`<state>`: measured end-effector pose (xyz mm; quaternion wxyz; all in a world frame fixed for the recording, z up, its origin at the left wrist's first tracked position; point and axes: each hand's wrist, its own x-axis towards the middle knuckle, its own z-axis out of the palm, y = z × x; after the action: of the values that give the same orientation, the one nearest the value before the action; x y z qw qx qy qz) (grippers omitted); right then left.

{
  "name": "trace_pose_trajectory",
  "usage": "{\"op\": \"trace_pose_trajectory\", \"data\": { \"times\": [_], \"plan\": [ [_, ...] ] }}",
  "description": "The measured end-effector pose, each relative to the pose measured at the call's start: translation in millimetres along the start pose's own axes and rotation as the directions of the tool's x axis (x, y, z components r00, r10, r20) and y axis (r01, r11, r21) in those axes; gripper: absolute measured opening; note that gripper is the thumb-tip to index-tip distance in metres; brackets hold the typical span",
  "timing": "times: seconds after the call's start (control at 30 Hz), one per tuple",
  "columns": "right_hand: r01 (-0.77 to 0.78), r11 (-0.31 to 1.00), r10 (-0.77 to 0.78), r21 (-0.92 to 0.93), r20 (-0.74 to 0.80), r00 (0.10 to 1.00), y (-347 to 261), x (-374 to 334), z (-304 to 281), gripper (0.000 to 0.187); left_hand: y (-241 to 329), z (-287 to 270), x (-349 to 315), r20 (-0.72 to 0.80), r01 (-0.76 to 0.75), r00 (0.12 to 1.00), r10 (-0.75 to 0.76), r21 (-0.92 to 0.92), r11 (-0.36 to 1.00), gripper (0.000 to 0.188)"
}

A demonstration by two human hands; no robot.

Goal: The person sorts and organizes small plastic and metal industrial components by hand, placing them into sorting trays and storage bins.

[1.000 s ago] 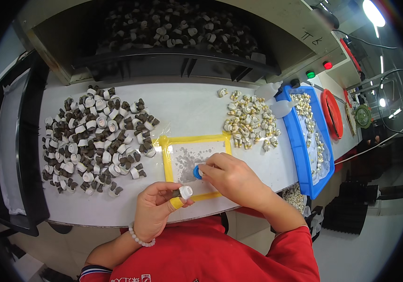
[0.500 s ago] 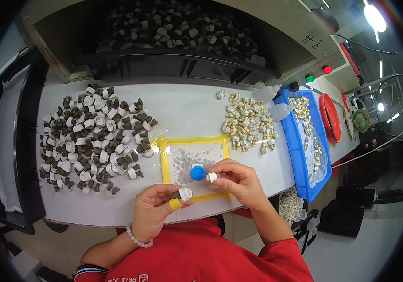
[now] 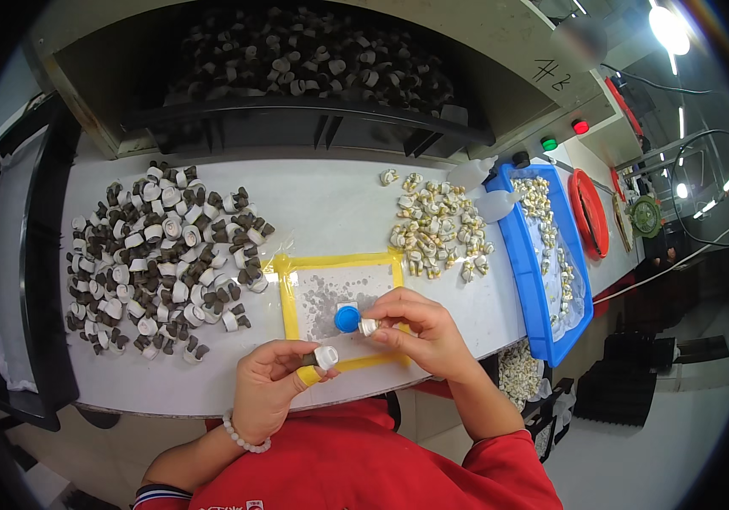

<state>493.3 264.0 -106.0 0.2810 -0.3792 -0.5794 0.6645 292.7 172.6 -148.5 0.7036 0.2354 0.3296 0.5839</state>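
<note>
Between the thumb and fingers of my left hand (image 3: 273, 382) is a white-and-dark-brown plug-like part (image 3: 325, 357), its white round end pointing right. A small white-and-yellowish fitting (image 3: 368, 326) is pinched in the fingertips of my right hand (image 3: 424, 333), apart from the left hand's part. Yellow tape wraps one finger or the thumb of the left hand. Just beside the right fingertips stands a small round blue cup (image 3: 347, 320), over a wet-spotted pad (image 3: 313, 293) framed with yellow tape (image 3: 290, 310). What fills the cup is too small to tell.
Many white-and-brown parts (image 3: 165, 263) are heaped at left, beside a black tray (image 3: 46, 255). Small fittings (image 3: 441, 225) lie behind my right hand. Farther right are squeeze bottles (image 3: 496, 205), a blue tray (image 3: 543, 327) and a red basin (image 3: 585, 212). A loaded shelf bin (image 3: 296, 127) stands behind.
The whole view has shifted slightly. The small fitting in my right hand looks slightly turned; both hands keep their holds and stay nearly in place over the pad.
</note>
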Motion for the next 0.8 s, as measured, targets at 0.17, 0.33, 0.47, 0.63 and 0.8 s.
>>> {"op": "trace_pose_trajectory", "data": {
  "times": [0.17,0.33,0.47,0.63,0.8],
  "plan": [
    [0.321,0.497,-0.281,-0.806,0.201,0.938,-16.4,11.1,4.8,0.025,-1.1,2.6,-0.3,-0.052,0.0,0.999,0.001,0.018,1.0,0.026],
    [0.38,0.294,-0.281,-0.877,0.3,0.912,-13.8,15.9,11.1,0.021,-0.5,-0.1,-0.6,0.002,-0.01,1.0,0.01,0.005,1.0,0.024],
    [0.368,0.147,-0.174,-0.918,0.342,0.923,-22.7,17.7,21.1,0.02,-0.3,-0.9,-1.2,-0.008,0.006,1.0,-0.006,-0.01,1.0,0.023],
    [0.387,0.134,-0.183,-0.912,0.361,0.914,-20.4,20.2,22.4,0.016,-0.2,-2.3,-3.1,-0.013,-0.012,1.0,0.011,-0.015,1.0,0.024],
    [0.362,0.383,-0.282,-0.85,0.265,0.922,-12.7,15.1,14.0,0.02,0.4,2.3,-2.1,-0.047,0.001,0.999,-0.001,0.014,1.0,0.025]
  ]
}}
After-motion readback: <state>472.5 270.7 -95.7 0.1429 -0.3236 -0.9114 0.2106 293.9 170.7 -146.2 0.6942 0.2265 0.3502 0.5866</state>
